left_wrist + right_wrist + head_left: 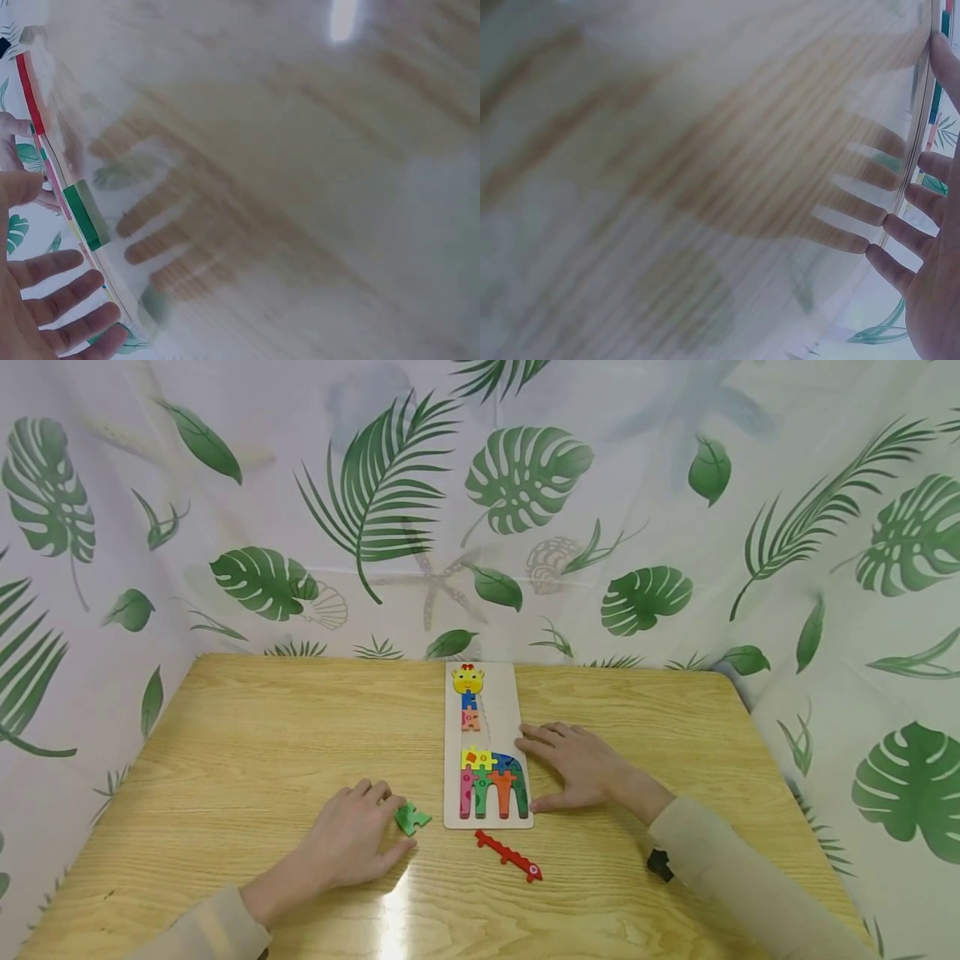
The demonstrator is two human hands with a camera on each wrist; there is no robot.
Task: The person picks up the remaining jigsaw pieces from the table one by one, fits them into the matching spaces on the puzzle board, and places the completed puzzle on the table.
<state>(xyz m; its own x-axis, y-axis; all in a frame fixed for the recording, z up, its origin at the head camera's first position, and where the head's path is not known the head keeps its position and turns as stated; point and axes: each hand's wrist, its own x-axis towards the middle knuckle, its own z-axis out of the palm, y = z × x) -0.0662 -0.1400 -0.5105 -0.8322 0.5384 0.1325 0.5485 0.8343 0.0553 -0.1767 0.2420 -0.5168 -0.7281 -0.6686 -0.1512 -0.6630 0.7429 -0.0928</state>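
A giraffe puzzle board [498, 710] lies on the table with a yellow head, two neck pieces and several coloured body and leg pieces in it. Bare board shows between neck and body. Just left of it, a loose green puzzle piece [411, 819] lies on the table, seen edge-on as a green block [86, 217] in the left wrist view. My left hand [358, 835] is beside that piece, thumb and fingers spread around it without a visible grip. My right hand [577, 767] rests with spread fingers along the board's right edge, thumb near its lower corner.
A red puzzle piece [508, 856] with an eye at one end lies below the board. The wooden table [300, 718] meets a leaf-print curtain [420, 527] at the back and sides. Reflections of the hands show on the glossy tabletop.
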